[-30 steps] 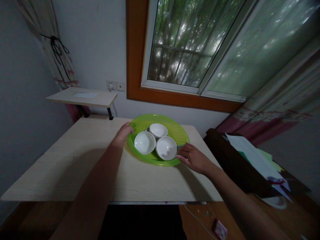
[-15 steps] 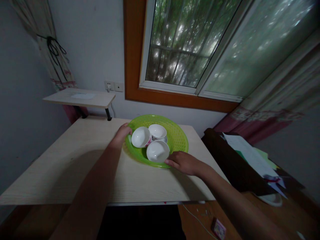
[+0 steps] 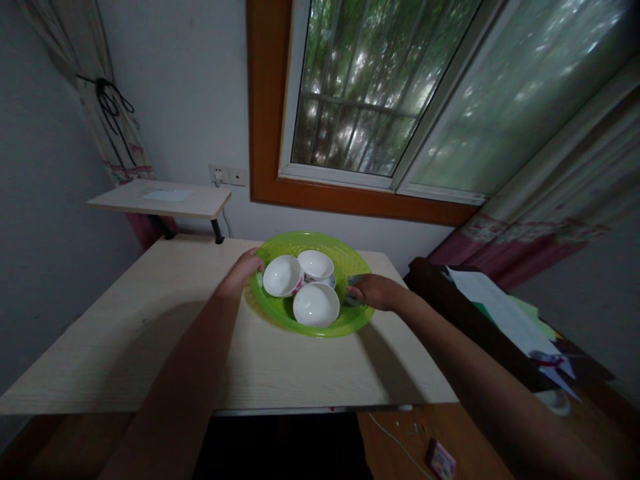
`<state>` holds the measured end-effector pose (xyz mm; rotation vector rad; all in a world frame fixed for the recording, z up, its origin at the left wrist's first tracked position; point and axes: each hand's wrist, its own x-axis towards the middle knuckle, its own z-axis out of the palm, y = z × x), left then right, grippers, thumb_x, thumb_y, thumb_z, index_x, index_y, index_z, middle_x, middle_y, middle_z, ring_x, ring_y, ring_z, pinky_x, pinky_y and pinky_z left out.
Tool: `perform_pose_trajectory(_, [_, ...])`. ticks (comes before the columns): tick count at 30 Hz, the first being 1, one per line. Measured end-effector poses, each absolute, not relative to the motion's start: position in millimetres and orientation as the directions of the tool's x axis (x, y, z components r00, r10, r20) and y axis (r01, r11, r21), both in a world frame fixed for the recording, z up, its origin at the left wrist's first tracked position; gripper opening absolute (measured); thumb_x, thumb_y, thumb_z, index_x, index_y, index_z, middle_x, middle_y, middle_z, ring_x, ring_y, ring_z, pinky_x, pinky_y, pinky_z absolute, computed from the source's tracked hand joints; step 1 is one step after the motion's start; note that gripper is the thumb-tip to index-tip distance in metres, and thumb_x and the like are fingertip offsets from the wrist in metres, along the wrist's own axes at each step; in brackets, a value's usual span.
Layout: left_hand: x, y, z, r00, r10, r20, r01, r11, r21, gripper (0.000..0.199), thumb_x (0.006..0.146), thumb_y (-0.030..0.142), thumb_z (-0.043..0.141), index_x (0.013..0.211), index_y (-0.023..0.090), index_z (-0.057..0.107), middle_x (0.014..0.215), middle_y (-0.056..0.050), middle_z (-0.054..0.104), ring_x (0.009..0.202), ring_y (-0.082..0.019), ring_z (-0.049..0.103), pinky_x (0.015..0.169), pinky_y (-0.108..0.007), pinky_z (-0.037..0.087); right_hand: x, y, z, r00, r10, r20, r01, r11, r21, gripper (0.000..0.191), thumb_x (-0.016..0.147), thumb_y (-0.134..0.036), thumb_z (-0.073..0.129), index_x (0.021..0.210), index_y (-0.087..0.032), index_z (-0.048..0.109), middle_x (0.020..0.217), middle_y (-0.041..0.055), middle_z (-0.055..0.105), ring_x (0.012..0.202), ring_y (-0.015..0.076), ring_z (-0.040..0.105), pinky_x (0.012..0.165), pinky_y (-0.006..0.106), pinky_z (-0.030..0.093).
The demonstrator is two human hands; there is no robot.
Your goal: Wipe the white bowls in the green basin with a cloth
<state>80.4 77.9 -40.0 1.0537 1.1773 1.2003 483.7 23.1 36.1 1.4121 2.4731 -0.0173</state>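
Observation:
A round lime-green plastic basket (image 3: 345, 257) with a patterned inner wall rests on the light wooden table. It holds white bowls: a left one (image 3: 283, 276) with pink marks outside, a back one (image 3: 315, 265) and a front one (image 3: 316, 305). Something patterned shows under the back bowl, perhaps another dish. My left hand (image 3: 244, 270) is closed on the basket's left rim. At the right side of the basket my right hand (image 3: 377, 291) is closed on a thin greyish cloth (image 3: 354, 298), which lies against the inner wall; its full shape is hidden by the fingers.
The table (image 3: 165, 320) has a small raised shelf (image 3: 160, 198) with paper at its back left. A wall socket (image 3: 219, 175) and a window (image 3: 370, 100) are behind. To the right stands a dark brown piece (image 3: 465, 327) with papers (image 3: 493, 303); a cable (image 3: 395, 440) lies on the floor.
My right hand has left the basket's front right rim and moved up and right, and the greyish cloth now shows in it. My left hand and the bowls have stayed put.

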Motion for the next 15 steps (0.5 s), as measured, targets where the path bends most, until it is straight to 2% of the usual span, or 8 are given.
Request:
perform_pose_trajectory(3, [80.3, 78.0, -40.3, 0.021, 0.996, -0.087, -0.118, 0.088, 0.989, 0.044, 0.049, 0.019, 0.062, 0.092, 0.017, 0.070, 0.069, 0.001, 0.069, 0.053, -0.017, 0.058, 0.047, -0.025, 0.036, 478.8, 51.3, 28.4, -0.522, 0.816, -0.248, 0.790, 0.572, 0.220, 0.047, 0.118, -0.041, 0.048, 0.117, -0.015, 0.087, 0.121, 0.0178, 0.085, 0.118, 0.0305, 0.079, 0.115, 0.039, 0.051])
perform_pose_trajectory(6, [80.4, 77.8, -39.6, 0.025, 0.996, -0.087, -0.129, 0.089, 0.988, 0.046, 0.049, 0.019, 0.063, 0.094, 0.017, 0.071, 0.072, -0.001, 0.071, 0.056, -0.019, 0.061, 0.049, -0.026, 0.038, 469.4, 73.3, 24.3, -0.577, 0.788, -0.214, 0.730, 0.616, 0.297, 0.035, 0.116, -0.030, 0.054, 0.124, -0.018, 0.085, 0.137, 0.0157, 0.081, 0.133, 0.0289, 0.074, 0.124, 0.042, 0.047])
perform_pose_trajectory(11, [80.9, 74.9, -36.3, -0.009, 0.994, -0.111, -0.117, 0.109, 0.987, 0.050, 0.048, 0.018, 0.061, 0.097, 0.017, 0.072, 0.075, -0.002, 0.072, 0.061, -0.021, 0.063, 0.051, -0.027, 0.040, 457.3, 88.9, 22.1, -0.612, 0.779, -0.137, 0.701, 0.614, 0.362, 0.037, 0.109, -0.017, 0.056, 0.136, -0.020, 0.081, 0.163, 0.0145, 0.065, 0.157, 0.0298, 0.056, 0.132, 0.050, 0.041])
perform_pose_trajectory(15, [82.1, 73.4, -33.9, -0.003, 0.996, -0.094, -0.116, 0.093, 0.989, 0.050, 0.048, 0.018, 0.060, 0.096, 0.017, 0.072, 0.075, -0.002, 0.071, 0.062, -0.021, 0.062, 0.052, -0.027, 0.041, 460.1, 79.0, 21.3, -0.581, 0.804, -0.131, 0.737, 0.587, 0.334, 0.037, 0.108, -0.018, 0.057, 0.135, -0.024, 0.081, 0.162, 0.0118, 0.066, 0.159, 0.0305, 0.054, 0.134, 0.054, 0.037])
